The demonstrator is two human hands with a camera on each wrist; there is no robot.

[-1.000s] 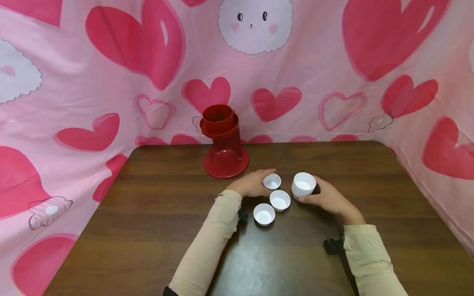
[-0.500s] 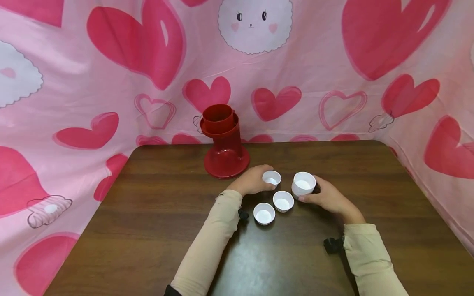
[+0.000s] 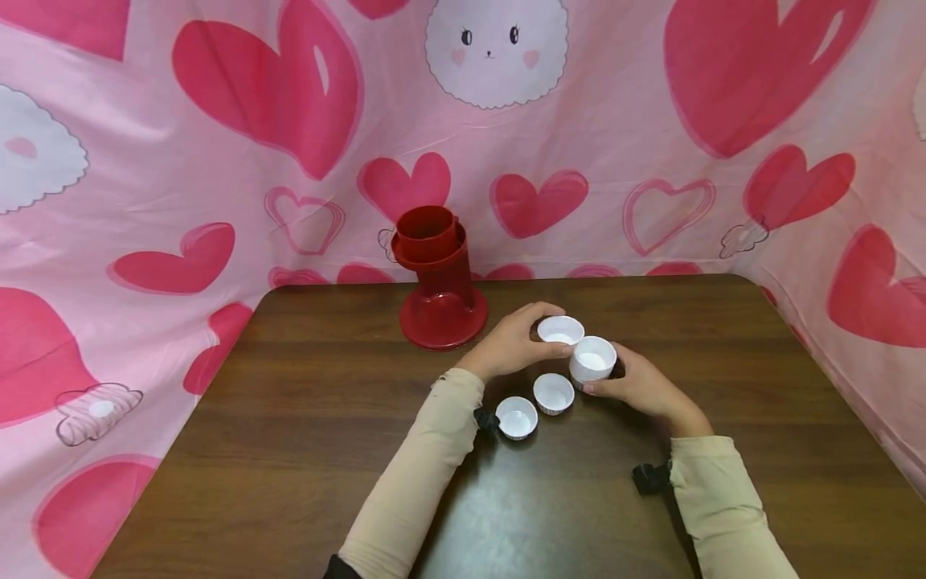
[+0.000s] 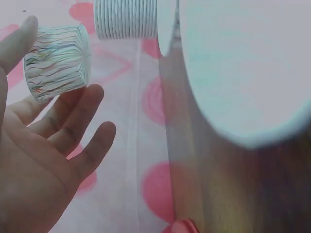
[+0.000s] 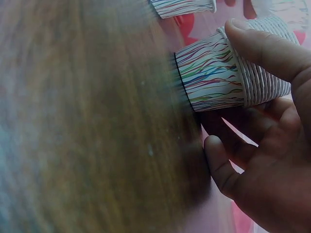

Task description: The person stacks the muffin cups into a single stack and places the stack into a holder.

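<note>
My left hand pinches a small white paper cup between thumb and fingers, lifted close beside the cup stack. Coloured wavy streaks cover this cup's side in the left wrist view. My right hand grips a stack of nested paper cups, which stands upright on the table. In the right wrist view the stack shows several rims, with thumb and fingers on either side. Two single cups sit mouth up nearer me, one cup by the stack and another cup by my left wrist.
A glossy red stand with a round base and a cup-like top is at the back of the brown wooden table. Behind it hangs a pink heart-patterned cloth. A black wrist camera is close to the nearest-left cup.
My left hand has lifted the cup and carried it right and away from me, up to the stack. One loose cup shifted slightly right earlier. My right hand and the stack stayed put.
</note>
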